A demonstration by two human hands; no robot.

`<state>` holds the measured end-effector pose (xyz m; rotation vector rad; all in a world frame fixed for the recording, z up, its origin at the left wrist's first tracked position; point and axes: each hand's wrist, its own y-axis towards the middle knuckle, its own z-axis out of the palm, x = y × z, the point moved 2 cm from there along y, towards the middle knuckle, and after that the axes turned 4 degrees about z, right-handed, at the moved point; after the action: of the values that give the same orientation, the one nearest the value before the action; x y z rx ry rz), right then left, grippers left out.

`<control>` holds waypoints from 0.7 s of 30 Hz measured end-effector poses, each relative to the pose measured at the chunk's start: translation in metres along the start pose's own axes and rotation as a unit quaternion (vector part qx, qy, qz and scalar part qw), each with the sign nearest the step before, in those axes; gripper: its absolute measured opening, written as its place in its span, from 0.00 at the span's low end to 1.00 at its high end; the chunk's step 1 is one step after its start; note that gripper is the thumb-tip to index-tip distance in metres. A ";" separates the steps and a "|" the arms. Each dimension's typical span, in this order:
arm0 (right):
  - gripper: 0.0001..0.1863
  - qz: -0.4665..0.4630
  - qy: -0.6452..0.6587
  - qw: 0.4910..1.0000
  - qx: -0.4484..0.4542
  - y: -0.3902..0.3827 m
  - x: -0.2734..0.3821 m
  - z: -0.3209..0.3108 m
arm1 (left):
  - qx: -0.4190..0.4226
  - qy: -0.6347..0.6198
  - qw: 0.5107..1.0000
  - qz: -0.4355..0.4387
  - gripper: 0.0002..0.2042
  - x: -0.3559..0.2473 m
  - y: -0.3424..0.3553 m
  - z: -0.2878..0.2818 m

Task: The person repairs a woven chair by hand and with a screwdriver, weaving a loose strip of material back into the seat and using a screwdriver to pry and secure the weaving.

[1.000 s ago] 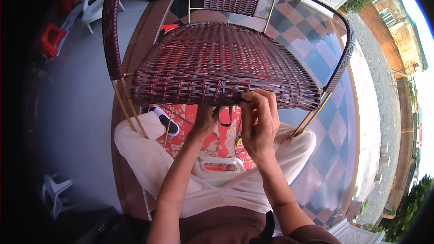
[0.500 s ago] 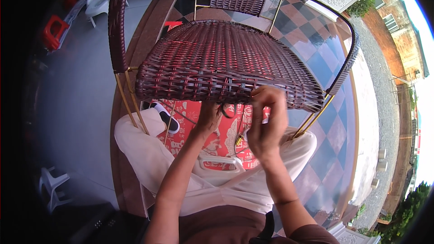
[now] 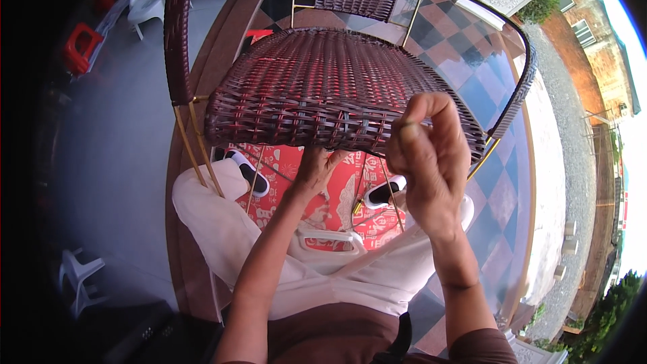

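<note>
chair (image 3: pixel 317 74), left hand (image 3: pixel 315 170) underneath, right hand (image 3: pixel 431 158) curled

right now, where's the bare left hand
In the head view, just left of centre, the bare left hand is at the front edge of the brown woven seat.

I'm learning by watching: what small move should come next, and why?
Probably lower the right hand to the front edge of the wicker seat, beside the left hand. The right hand is raised before the seat, fingers curled, while the left hand is under that edge, so both could work there together. I can't tell whether the right hand holds anything.
</note>
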<state>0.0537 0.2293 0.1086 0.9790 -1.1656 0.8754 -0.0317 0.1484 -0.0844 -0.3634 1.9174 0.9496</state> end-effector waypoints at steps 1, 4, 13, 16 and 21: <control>0.04 -0.023 -0.047 0.999 0.010 -0.002 0.001 0.004 | -0.034 -0.079 0.996 -0.038 0.17 -0.002 0.001 0.002; 0.03 0.009 -0.113 0.993 0.018 -0.001 0.007 -0.007 | -0.010 -0.087 0.995 -0.048 0.15 -0.002 0.000 0.000; 0.05 0.172 0.082 0.981 0.042 0.000 0.011 0.016 | -0.063 -0.092 0.993 -0.040 0.18 -0.005 0.001 0.013; 0.04 0.226 0.067 0.971 -0.033 -0.007 0.014 0.045 | -0.039 -0.178 0.974 -0.131 0.16 0.009 -0.005 0.021; 0.05 0.137 -0.118 0.983 0.041 -0.019 0.008 0.061 | 0.182 -0.565 0.798 -0.104 0.09 0.012 0.011 0.027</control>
<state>0.0526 0.1658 0.1199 1.0245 -1.5024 1.0539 -0.0279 0.1774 -0.0964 0.2176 0.8650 0.4207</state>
